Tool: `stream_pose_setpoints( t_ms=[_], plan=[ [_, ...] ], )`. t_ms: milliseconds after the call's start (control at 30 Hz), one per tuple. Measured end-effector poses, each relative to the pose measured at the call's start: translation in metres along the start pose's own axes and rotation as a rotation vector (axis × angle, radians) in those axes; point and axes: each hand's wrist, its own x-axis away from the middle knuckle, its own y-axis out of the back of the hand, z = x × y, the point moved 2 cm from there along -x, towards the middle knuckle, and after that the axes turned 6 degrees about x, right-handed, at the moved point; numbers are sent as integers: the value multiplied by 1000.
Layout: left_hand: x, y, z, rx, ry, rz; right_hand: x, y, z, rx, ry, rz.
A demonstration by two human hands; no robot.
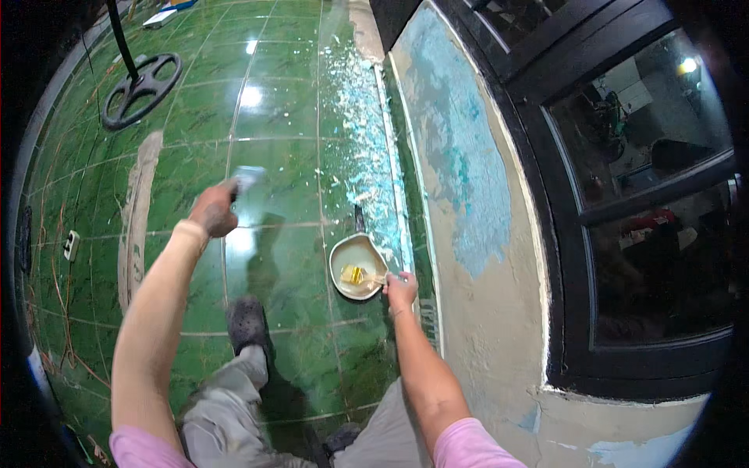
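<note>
Gripping a scraper (250, 178) and a brush (356, 275), any lettering unreadably small.

The person's bare left hand (214, 209) curls in a grip, arm (154, 327) outstretched forward; the bare right hand (401, 292) grips too, its forearm (424, 363) slanting inward.

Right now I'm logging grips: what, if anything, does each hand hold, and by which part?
The right hand holds a brush by its handle. The left hand holds a blurred, scraper-like tool by its dark end.
</note>
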Motion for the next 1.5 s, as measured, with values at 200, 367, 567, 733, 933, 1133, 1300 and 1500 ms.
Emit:
stream_pose_setpoints(
  t_ms=[200,367,567,733,933,1133,1300,1500],
  plan=[
    [28,-66,13,654,835,-210,35,-51,44,173,119,155],
    [14,-137,-10,432,377,-231,67,21,98,246,446,227],
    [-19,-159,-78,484,193,16,125,229,277,837,1074,-262],
    [-18,-176,-96,566,195,79,153,269,254,1292,846,185],
    [-20,-164,-96,478,253,182,138,242,309,1228,1145,35],
    [-7,-158,-84,521,224,94,140,256,154,1449,845,354],
    [-2,-158,-53,463,262,73,100,234,198,1669,759,261],
    [-11,-153,-52,468,288,46,87,234,94,1107,410,134]
  ],
)
